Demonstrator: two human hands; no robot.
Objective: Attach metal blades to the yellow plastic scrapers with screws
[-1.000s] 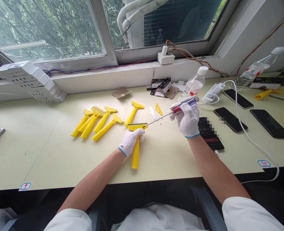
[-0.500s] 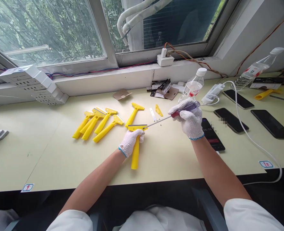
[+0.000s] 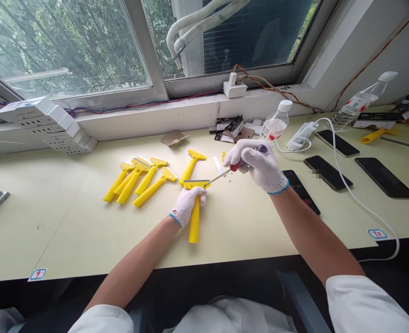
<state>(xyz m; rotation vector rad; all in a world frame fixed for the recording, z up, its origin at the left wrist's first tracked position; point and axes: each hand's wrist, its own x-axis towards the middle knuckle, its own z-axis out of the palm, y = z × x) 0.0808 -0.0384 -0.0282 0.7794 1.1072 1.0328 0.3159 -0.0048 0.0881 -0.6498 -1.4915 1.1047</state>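
Note:
My gloved left hand [image 3: 189, 203] is closed around a yellow scraper [image 3: 194, 224], just below its head, with the handle pointing toward me. In my gloved right hand [image 3: 258, 165] is a screwdriver [image 3: 221, 176]; its tip meets the right end of the scraper's head. Most of the screwdriver's red and clear handle is hidden by the fingers. Behind the held scraper lies another yellow scraper [image 3: 192, 167]. Several more scrapers [image 3: 143, 178] rest in a group to the left. Beyond the screwdriver shaft are a white blade strip [image 3: 217, 165], small screws [image 3: 229, 180] and a partly covered yellow plate [image 3: 223, 156].
Phones [image 3: 329, 172] and a white cable [image 3: 334, 138] lie on the right. A water bottle [image 3: 274, 122] stands behind my right hand, near opened black packaging [image 3: 232, 128]. Stacked white boxes [image 3: 48, 125] lean by the window. Another person's gloved hand shows at the right edge.
My right hand has moved left and turned over the screwdriver, whose shaft is now steeper. It now covers part of the loose yellow plate. My left hand keeps its hold.

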